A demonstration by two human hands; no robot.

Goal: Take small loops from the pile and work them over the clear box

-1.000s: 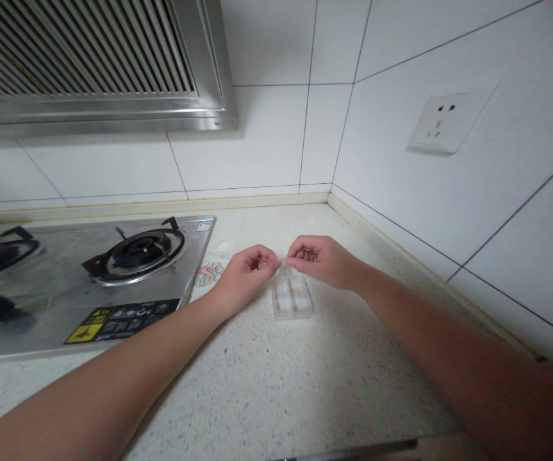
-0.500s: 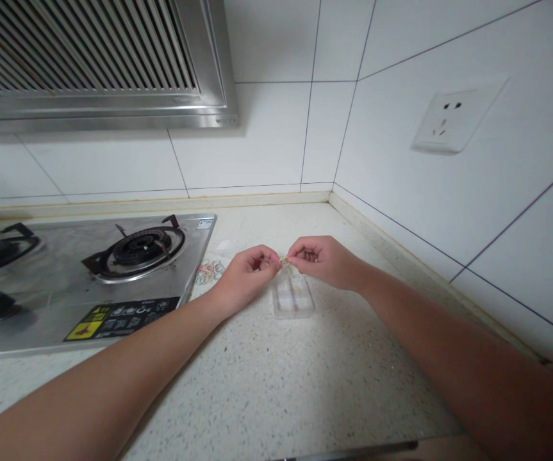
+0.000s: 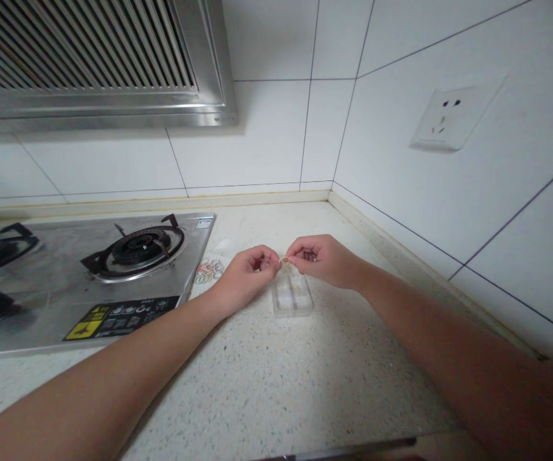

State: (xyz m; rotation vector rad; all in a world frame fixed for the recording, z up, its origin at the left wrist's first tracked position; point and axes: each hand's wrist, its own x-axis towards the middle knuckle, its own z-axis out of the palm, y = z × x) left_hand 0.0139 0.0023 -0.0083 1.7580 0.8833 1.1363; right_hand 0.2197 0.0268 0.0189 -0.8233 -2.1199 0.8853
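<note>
Between my two hands is a thin yellowish rubber band, pinched at its ends. My left hand is closed on its left side with thumb and forefinger, and my right hand grips the right side in the same way. Just below the fingertips a clear plastic box with compartments lies on the speckled counter; its far part is partly hidden by the hands. Left of my left hand, a loose pile of coloured rubber bands rests beside the stove's edge.
A steel gas stove with black burners takes up the left of the counter. Above it hangs a range hood. White tiled walls meet at the back corner, and a socket sits on the right wall.
Both hands keep the rubber band pinched in nearly the same place over the box. The view has shifted very slightly; nothing else visibly differs.
</note>
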